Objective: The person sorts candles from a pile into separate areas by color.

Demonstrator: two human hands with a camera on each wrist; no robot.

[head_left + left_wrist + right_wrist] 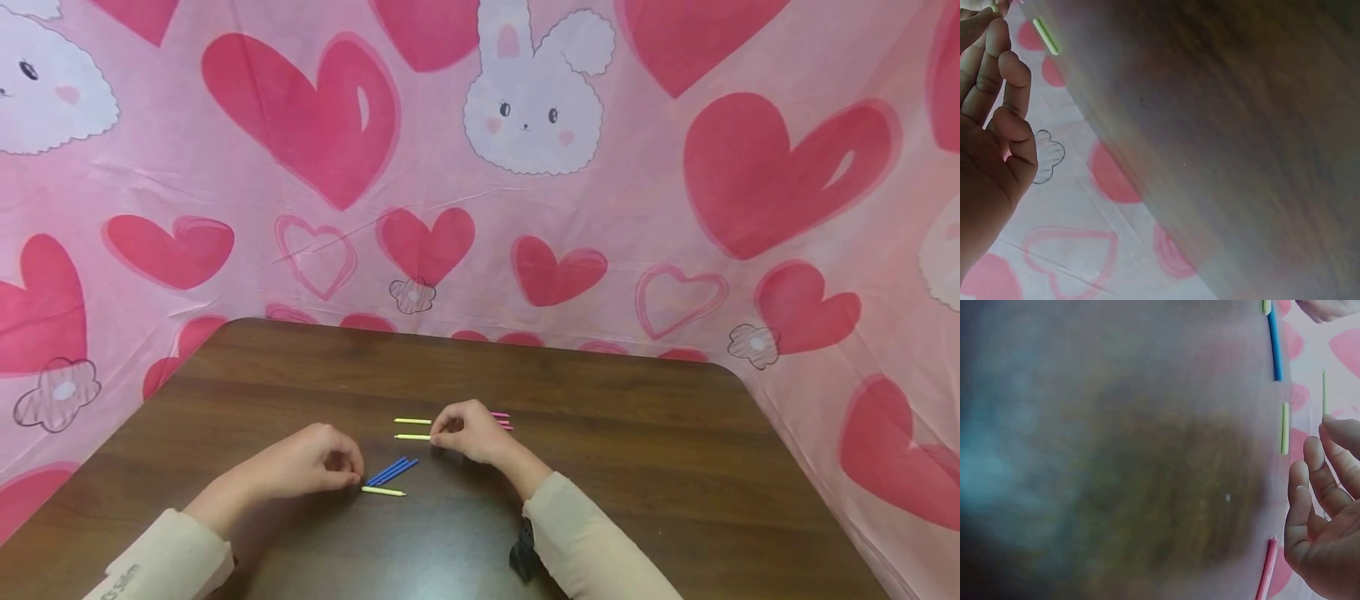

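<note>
My left hand (322, 458) has thumb and fingertips together at the left end of a thin yellow candle (384, 492), pinching it low over the table. Farther forward, my right hand (468, 429) pinches another yellow candle (411, 437) by its right end. In the right wrist view this candle (1324, 394) sticks out from thumb and forefinger. A third yellow candle (412, 421) lies just beyond it. Blue candles (392, 472) lie in a slanted bunch near the left fingertips. Pink candles (504, 422) show past my right hand, partly hidden by it.
The brown wooden table (637, 467) has rounded far corners. Right behind its far edge hangs a pink cloth (442, 183) printed with hearts and rabbits. A black device (522, 554) is on the right wrist, below the beige sleeve (577, 533).
</note>
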